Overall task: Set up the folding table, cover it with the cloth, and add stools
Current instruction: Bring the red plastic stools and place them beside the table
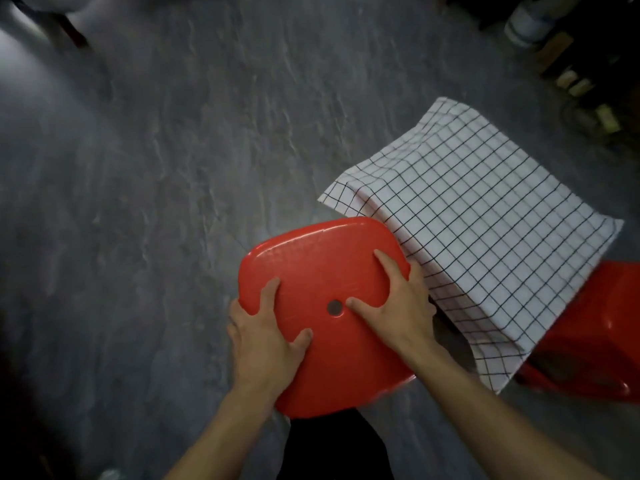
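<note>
As the left hand (pixel 268 341) and right hand (pixel 401 306) grip opposite rims of the red stool seat (pixel 311 258), it is just left of the checked cloth (pixel 485 209)'s draped edge, right hand nearer.

There are two red stools (pixel 322 271) (pixel 595 327), one black-and-white checked cloth (pixel 485 209), and two bare hands (pixel 263 337) (pixel 398 299).

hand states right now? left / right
Left hand: holding the red stool by its seat edge, thumb on top.
Right hand: holding the same seat at the opposite edge.
</note>
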### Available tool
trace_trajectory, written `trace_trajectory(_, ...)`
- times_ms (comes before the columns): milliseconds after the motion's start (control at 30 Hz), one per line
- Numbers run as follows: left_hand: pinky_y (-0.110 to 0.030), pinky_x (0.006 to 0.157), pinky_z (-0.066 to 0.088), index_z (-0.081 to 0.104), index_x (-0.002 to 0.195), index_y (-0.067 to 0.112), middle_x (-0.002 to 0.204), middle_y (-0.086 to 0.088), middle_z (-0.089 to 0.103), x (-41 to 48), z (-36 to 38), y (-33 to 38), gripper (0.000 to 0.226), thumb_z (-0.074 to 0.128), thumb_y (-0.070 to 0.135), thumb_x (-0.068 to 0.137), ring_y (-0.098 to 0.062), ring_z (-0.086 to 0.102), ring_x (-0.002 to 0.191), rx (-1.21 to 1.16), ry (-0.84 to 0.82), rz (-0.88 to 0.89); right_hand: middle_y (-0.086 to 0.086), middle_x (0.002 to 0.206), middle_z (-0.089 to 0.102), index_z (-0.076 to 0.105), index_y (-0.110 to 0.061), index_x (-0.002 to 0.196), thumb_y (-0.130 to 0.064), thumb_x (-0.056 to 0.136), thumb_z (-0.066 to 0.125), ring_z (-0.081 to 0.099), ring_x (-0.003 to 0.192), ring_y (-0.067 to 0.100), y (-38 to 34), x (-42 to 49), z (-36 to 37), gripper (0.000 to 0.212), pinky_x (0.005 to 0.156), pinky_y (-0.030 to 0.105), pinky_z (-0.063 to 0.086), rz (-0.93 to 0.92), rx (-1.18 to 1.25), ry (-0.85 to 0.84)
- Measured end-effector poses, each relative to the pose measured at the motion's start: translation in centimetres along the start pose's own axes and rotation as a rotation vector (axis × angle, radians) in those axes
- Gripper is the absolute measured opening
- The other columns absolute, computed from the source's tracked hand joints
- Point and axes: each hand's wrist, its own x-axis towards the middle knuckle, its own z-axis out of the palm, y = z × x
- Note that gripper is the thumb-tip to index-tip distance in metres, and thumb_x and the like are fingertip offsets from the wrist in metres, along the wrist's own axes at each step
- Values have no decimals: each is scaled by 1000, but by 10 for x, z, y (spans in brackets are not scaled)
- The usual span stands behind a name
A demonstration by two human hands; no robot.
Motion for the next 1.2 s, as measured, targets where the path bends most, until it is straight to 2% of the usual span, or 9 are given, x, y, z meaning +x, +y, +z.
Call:
trace_trajectory(200,-56,105,39,22,142,49,143,-18,22,65,73,-25,95,82,41,68,-39,32,130,33,-65,54,1,144,31,29,-54,142,-60,64,79,42,131,28,44,65,57,92,102,63,39,50,43,28)
trace_trajectory(367,-55,102,40,22,142,50,142,-18,23,100,118,-35,94,82,40,70,-37,29,132,36,-121,83,4,148,30,29,-54,141,-59,65,79,40,133,28,74,96,86,91,104,63,38,83,64,59)
trace_trajectory(500,-55,102,40,23,141,51,145,-15,20,109,134,-38,94,83,40,69,-37,31,132,48,-122,110,5,151,28,26,-53,142,-59,67,79,39,135,29,90,103,101,92,104,65,38,113,70,91)
trace_trajectory(733,-56,107,39,24,142,49,145,-12,19,118,148,-43,94,84,36,70,-33,30,134,103,-192,144,5,155,22,20,-54,145,-54,69,81,35,138,30,117,91,119,98,104,65,38,194,119,46)
trace_trajectory(933,-56,105,40,25,140,52,147,-13,21,132,158,-32,93,84,36,70,-36,33,134,149,-226,160,5,154,22,23,-52,146,-53,67,82,35,137,29,129,98,122,99,106,61,39,237,167,56)
trace_trajectory(1200,-56,99,44,18,138,54,146,-16,21,149,163,-24,95,82,41,70,-39,36,130,226,-248,191,9,158,13,14,-53,146,-58,67,78,26,141,35,126,114,125,102,107,67,30,249,115,70)
